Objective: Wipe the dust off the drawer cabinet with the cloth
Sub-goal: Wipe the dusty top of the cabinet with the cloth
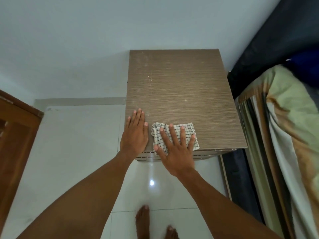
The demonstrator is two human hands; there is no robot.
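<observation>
The drawer cabinet (184, 94) stood against the wall, between the tiled floor (77, 144) on one side and the bed (284, 135) on the other. The checked cloth (174, 137), folded into a thick pad, lay on the cabinet's wooden top near the front edge. The right hand (174, 152) pressed flat on it with the fingers spread open and not closed around the fabric, probably so that the whole pad touched the surface and could slide. The left hand (135, 133) lay beside the cloth at the front left corner, palm down, fingers straight and together, holding nothing (it seemed to steady the cabinet or the body while leaning). Pale dust marks were visible on the far left part of the top, so most of the wiping seemed not yet done.
</observation>
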